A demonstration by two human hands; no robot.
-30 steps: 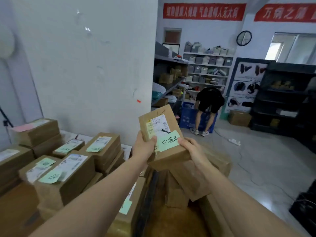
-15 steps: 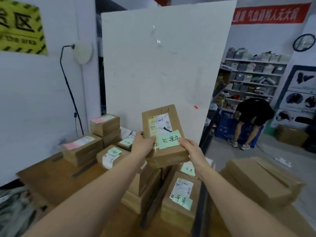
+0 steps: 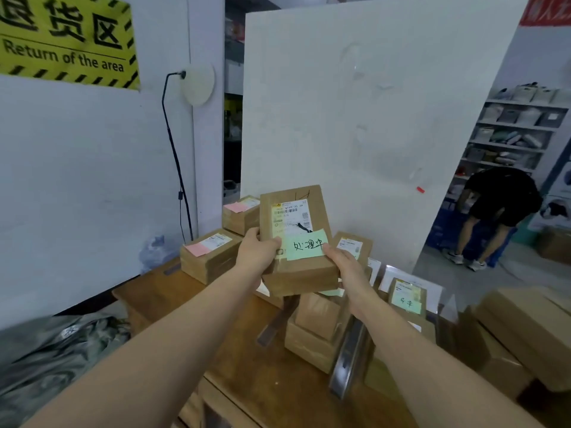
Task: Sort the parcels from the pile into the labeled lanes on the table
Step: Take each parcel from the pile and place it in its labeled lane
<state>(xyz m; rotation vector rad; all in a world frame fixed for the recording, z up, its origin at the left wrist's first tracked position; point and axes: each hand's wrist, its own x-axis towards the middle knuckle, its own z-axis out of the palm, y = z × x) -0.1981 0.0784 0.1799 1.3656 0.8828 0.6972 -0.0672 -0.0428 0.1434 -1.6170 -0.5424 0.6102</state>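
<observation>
I hold a brown cardboard parcel up in front of me with both hands, above the wooden table. It carries a white shipping label and a green handwritten note. My left hand grips its left edge, my right hand its lower right corner. On the table to the left lie two parcels with pink notes. Parcels with green notes lie to the right and behind. Dark strips run across the tabletop between the groups.
A white board stands behind the table. A yellow "Return of the area" sign hangs on the left wall. Grey plastic bags lie at the lower left. More boxes are stacked at the right. A person in black bends over by the shelves.
My view has swung left, from the pile on the right toward the table's left side. The parcel stays held in both hands in front of me.
</observation>
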